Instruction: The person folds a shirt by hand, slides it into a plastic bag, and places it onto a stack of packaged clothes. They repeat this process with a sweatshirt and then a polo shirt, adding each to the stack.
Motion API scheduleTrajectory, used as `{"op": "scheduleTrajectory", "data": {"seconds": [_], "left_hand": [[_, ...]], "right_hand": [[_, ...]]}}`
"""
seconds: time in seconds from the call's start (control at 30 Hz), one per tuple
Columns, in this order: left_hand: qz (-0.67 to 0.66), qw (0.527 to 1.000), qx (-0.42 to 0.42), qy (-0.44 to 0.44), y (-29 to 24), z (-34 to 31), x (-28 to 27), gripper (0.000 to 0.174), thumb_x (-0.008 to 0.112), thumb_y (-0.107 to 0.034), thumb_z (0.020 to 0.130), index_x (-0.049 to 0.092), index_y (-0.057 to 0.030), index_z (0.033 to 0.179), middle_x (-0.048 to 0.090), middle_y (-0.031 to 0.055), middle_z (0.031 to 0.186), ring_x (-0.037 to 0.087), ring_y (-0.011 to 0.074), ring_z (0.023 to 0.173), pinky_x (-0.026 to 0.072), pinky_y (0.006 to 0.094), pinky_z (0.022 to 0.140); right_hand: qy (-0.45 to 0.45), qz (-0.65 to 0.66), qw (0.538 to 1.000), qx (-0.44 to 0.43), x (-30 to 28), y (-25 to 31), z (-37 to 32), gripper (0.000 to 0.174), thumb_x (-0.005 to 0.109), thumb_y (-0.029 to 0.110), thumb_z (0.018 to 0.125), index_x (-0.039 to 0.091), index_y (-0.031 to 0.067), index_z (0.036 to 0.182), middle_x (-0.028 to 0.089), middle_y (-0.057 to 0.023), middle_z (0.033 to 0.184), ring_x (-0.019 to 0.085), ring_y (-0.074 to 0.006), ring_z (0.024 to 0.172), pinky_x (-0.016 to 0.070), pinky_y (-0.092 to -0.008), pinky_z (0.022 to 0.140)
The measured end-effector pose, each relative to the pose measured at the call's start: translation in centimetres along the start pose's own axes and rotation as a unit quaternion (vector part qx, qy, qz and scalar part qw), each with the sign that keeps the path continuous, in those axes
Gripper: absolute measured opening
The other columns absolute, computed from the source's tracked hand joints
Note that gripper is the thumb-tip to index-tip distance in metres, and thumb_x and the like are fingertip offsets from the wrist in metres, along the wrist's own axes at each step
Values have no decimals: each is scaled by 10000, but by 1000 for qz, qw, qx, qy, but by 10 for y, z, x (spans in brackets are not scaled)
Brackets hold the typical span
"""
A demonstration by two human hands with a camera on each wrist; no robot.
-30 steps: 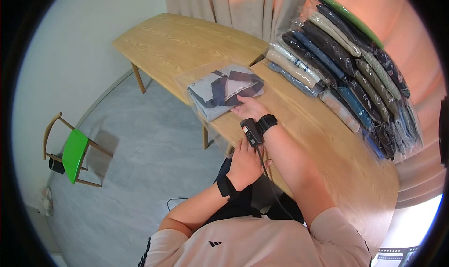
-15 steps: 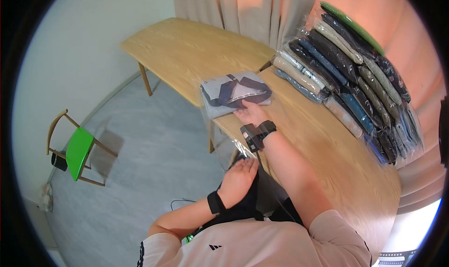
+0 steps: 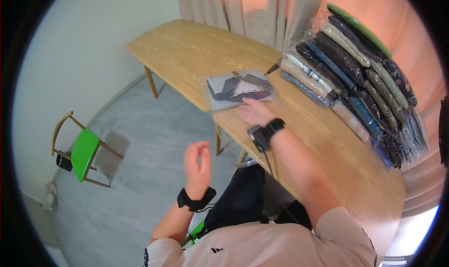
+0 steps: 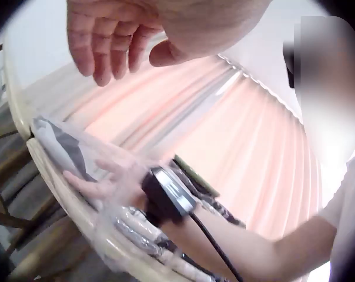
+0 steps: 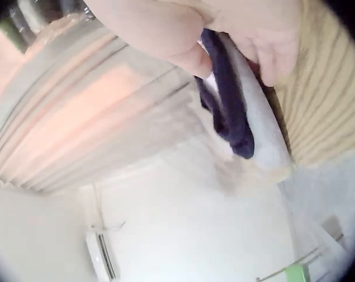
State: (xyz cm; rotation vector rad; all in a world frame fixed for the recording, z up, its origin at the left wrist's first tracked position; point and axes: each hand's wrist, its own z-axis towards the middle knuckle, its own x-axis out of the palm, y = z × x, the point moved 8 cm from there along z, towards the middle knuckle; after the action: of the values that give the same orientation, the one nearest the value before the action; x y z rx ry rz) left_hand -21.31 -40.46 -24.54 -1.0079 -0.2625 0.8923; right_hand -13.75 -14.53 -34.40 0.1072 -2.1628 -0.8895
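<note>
A folded grey and dark garment in a clear bag lies at the table's near edge in the head view. My right hand grips its near side, thumb on top; in the right wrist view the thumb and fingers lie on either side of the folded cloth. Raised over the floor, left of the table edge, my left hand holds nothing. The left wrist view shows that hand with loosely bent fingers. Loose clear plastic hangs from the bag below the table edge.
Several bagged folded garments lie in overlapping rows at the table's right side, by the curtain. A second wooden table adjoins at the back. A green-seated chair stands on the floor at left.
My left hand has come away from the plastic beside my right forearm and moved left and up. My right hand stays at the garment; the head view has shifted slightly.
</note>
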Motion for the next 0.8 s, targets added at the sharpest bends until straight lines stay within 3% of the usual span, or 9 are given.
{"op": "scheduleTrajectory", "data": {"seconds": [0.03,0.07,0.13,0.23,0.3,0.37,0.43,0.57,0.8], "left_hand": [[1,1000,0,3,9,8,-3,111,525,-43,855,582,-8,944,602,105,833,572,208,729,450,297,660],[-40,996,-75,10,30,15,-6,133,514,-103,885,584,-12,953,600,81,835,569,185,730,450,295,665],[-88,983,-158,19,57,27,-10,174,504,-162,916,586,-16,962,599,57,836,565,163,732,450,292,670],[-117,948,-282,96,85,44,-2,298,513,-320,914,592,-35,944,596,40,842,561,144,730,442,286,660],[-128,900,-376,179,100,51,15,442,514,-489,869,595,-56,904,595,39,827,557,131,715,422,272,635],[-107,879,-408,223,113,66,30,484,523,-536,842,594,-60,886,586,30,806,548,125,692,408,268,623],[-70,854,-442,264,125,75,46,541,527,-609,806,587,-72,840,552,4,740,508,112,608,371,258,561],[-39,844,-463,268,139,89,61,515,549,-602,800,569,-87,793,521,-11,702,471,104,559,343,249,515],[-30,853,-422,306,140,90,72,273,583,-332,852,530,-97,725,450,-44,618,401,65,509,273,217,433]], "right_hand": [[4,-59,998,17,-3,-11,-21,451,505,181,931,357,-87,1263,460,-196,1265,448,-275,1195,385,-353,1007],[103,-101,989,12,-8,-20,-37,391,498,173,935,423,-61,1239,537,-169,1179,528,-250,1113,421,-339,977],[109,-254,961,-9,23,-13,-133,270,485,172,941,537,-16,1128,589,-154,1123,575,-236,1053,460,-330,920],[156,-447,878,-73,10,37,-197,250,480,179,935,579,-25,1039,642,-137,956,632,-214,903,509,-325,821],[84,-347,922,-151,-36,86,-186,253,519,200,918,594,-29,992,646,-127,856,641,-226,849,523,-319,775],[-93,-341,914,-198,-80,117,-164,349,550,273,907,555,-41,1062,622,-153,957,621,-238,916,506,-329,824],[-152,-366,905,-158,-99,115,-140,485,557,368,887,509,-47,1133,582,-167,1059,593,-243,974,484,-337,859],[-174,-409,896,-11,-105,99,-100,820,570,600,800,388,-41,1279,455,-222,1271,528,-287,1097,423,-374,949],[-166,-393,904,30,-125,97,-69,746,601,561,794,458,-19,1240,536,-184,1196,578,-289,1021,446,-349,864]]}}
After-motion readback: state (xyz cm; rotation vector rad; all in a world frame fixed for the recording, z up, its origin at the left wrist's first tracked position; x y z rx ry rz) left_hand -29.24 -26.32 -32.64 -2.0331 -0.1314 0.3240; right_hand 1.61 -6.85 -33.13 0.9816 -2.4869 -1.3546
